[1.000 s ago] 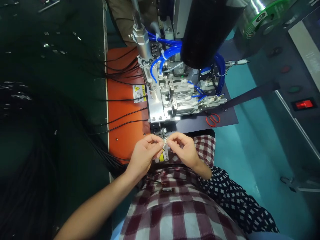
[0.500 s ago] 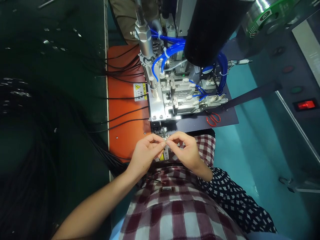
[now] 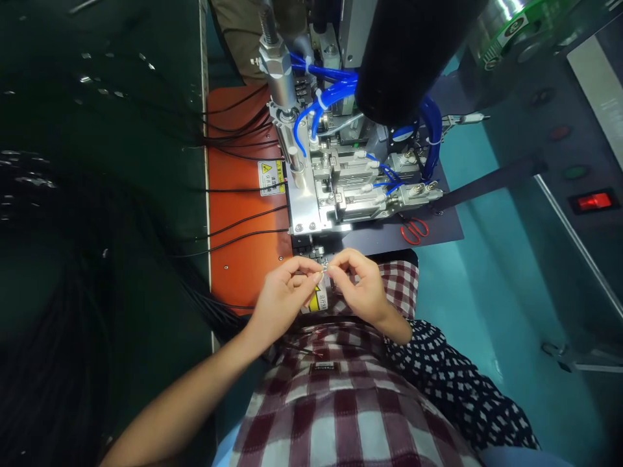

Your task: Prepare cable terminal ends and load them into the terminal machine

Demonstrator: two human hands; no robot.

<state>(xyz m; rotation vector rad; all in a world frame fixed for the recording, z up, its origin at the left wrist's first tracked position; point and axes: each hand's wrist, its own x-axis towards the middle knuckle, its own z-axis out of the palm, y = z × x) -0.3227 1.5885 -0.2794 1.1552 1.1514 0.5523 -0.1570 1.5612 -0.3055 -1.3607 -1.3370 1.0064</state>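
Note:
My left hand (image 3: 285, 293) is closed in a pinch, thumb against forefinger, just in front of the machine. Facing it, my right hand (image 3: 361, 283) pinches with thumb and forefinger too. A tiny pale, shiny piece (image 3: 324, 267) shows between the two sets of fingertips, too small to name. Just beyond the fingers is the front end of the metal fixture (image 3: 316, 251). Below them a yellow and white warning label (image 3: 318, 299) is partly covered by my left hand. Thin dark wires with reddish ends (image 3: 311, 353) lie against the checked apron (image 3: 335, 395).
The machine (image 3: 304, 207) carries metal cylinders and blue air hoses (image 3: 335, 91). Black cables (image 3: 243, 230) cross the orange plate (image 3: 233, 253) from a dark bundle at left. Red-handled scissors (image 3: 414, 231) lie on the grey plate at right. A lit red switch (image 3: 594, 202) is farther right.
My right hand has moved slightly up and away from the left fingertips, so a small gap with a shiny piece shows between them. The left hand stays almost in place.

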